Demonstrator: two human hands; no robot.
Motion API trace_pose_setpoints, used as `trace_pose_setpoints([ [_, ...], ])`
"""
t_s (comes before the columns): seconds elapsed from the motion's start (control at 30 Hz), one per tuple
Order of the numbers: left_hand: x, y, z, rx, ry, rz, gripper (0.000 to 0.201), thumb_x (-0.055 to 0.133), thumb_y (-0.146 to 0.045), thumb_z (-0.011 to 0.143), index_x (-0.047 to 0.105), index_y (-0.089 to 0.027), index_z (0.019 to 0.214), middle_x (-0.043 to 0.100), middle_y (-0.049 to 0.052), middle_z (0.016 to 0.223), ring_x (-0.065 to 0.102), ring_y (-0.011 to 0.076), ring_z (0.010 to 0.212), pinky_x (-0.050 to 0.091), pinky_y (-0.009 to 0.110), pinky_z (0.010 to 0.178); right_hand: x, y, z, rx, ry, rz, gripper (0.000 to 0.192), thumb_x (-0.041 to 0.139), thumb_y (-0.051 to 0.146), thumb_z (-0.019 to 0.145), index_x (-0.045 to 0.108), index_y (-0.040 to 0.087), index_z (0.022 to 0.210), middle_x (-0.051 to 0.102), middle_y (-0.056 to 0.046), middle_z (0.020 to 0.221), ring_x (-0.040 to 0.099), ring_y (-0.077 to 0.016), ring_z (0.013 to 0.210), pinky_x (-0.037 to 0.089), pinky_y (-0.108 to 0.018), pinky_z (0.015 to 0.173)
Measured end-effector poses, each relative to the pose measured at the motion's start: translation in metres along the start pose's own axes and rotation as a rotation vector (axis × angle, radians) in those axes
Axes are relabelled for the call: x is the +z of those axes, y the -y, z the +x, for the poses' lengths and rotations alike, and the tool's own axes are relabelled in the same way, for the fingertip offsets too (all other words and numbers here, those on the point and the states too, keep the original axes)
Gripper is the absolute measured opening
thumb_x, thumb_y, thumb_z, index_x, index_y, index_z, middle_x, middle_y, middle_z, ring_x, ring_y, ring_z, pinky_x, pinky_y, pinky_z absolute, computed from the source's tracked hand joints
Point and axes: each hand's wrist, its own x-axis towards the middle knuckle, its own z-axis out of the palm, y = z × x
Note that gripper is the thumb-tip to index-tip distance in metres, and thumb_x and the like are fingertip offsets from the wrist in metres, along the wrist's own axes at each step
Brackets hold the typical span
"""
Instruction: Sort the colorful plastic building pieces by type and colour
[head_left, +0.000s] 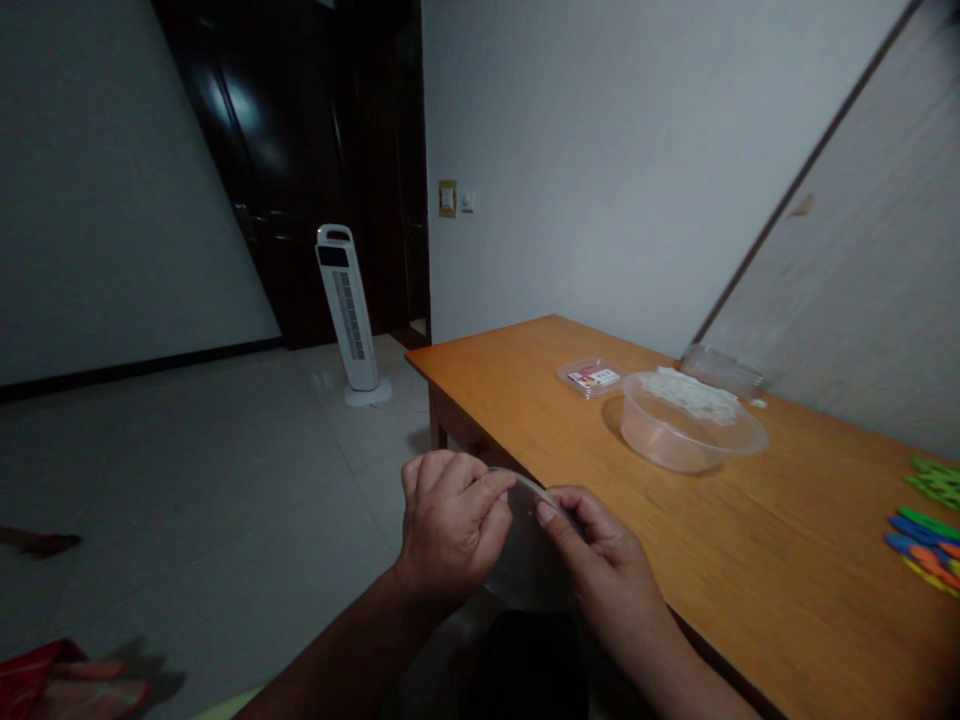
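A clear round plastic lid (529, 550) is held upright between my two hands, off the table's front edge. My left hand (454, 515) is closed on its upper left rim, fingers folded over the edge. On the right side of the rim, my right hand (600, 545) pinches it with the thumb on the near face. The lid's lower part fades into the dark below. Nearest on the table is a clear round plastic bowl (675, 440), apart from both hands. White crumpled pieces (694, 392) show at its far side; I cannot tell whether they lie inside it.
The wooden table (750, 540) fills the right. On it lie a clear square lid with a label (592, 377), a clear container (724, 370) by the wall, and colourful flat pieces (930, 545). A white tower fan (351, 320) stands on the floor. Someone's foot (90, 690) shows lower left.
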Motion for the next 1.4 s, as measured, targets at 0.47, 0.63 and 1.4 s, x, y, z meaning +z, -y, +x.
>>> trace_pose_setpoints([
  [0.47, -0.003, 0.012, 0.000, -0.531, -0.045, -0.626, 0.015, 0.057, -0.025, 0.088, 0.071, -0.021, 0.092, 0.065, 0.004, 0.087, 0.059, 0.0176, 0.084, 0.045, 0.033, 0.078, 0.002, 0.005, 0.003, 0.060, -0.043, 0.031, 0.033, 0.067, 0.053, 0.085, 0.066, 0.020, 0.086, 0.065, -0.002, 0.079, 0.056, -0.0187, 0.073, 0.044, -0.032, 0.068],
  [0.63, 0.003, 0.025, -0.001, -0.966, -0.109, -1.100, 0.014, 0.062, -0.028, 0.082, 0.067, -0.017, 0.091, 0.064, 0.003, 0.086, 0.058, 0.0146, 0.082, 0.044, 0.026, 0.076, 0.001, 0.007, 0.005, 0.094, -0.052, 0.077, 0.036, 0.070, 0.056, 0.081, 0.066, 0.021, 0.085, 0.065, -0.002, 0.078, 0.056, -0.0186, 0.072, 0.044, -0.031, 0.067],
  [1.4, -0.014, 0.056, -0.003, -0.856, -0.195, -0.518, 0.023, 0.061, -0.033, 0.083, 0.066, -0.020, 0.102, 0.064, -0.001, 0.073, 0.060, 0.0155, 0.071, 0.044, 0.027, 0.073, -0.002, 0.013, 0.004, 0.148, -0.047, 0.225, 0.033, 0.073, 0.052, 0.081, 0.066, 0.021, 0.086, 0.064, 0.000, 0.077, 0.056, -0.0161, 0.069, 0.043, -0.027, 0.062],
])
